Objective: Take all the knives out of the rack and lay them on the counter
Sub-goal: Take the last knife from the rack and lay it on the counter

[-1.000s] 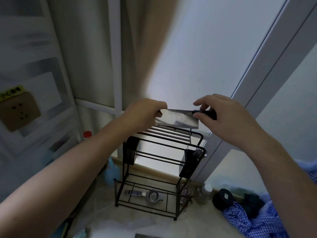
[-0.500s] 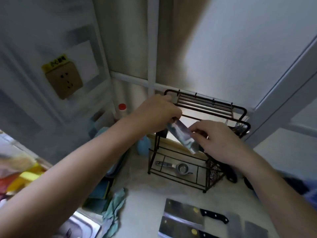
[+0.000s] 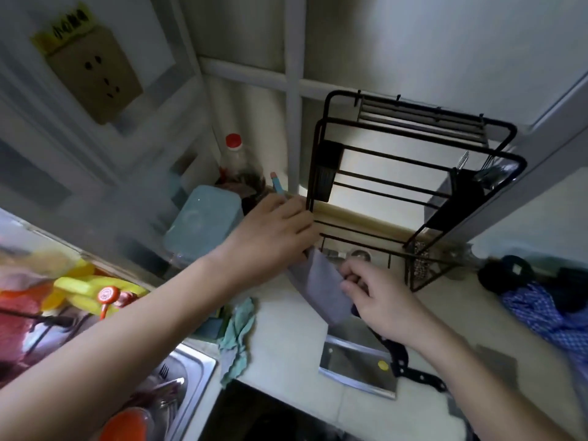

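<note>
A grey cleaver (image 3: 323,286) hangs tilted just above the pale counter (image 3: 286,354), in front of the black wire rack (image 3: 413,173). My left hand (image 3: 270,240) pinches the far tip of its blade. At the handle end my right hand (image 3: 378,300) grips it, and the handle is mostly hidden under my fingers. Another cleaver (image 3: 359,366) with a black handle lies flat on the counter below. The rack's upper slots look bare; cutlery stands in its side holder (image 3: 486,173).
A steel sink (image 3: 178,386) with dishes sits at the lower left, a teal cloth (image 3: 238,332) on its edge. A teal box (image 3: 203,224) and a red-capped bottle (image 3: 234,154) stand left of the rack. A blue checked fabric (image 3: 547,310) lies at right. A dark cooktop (image 3: 261,418) is at the bottom.
Both hands have carried the cleaver down from above the rack to just over the counter, tilting it. The camera view has tipped down toward the counter and sink.
</note>
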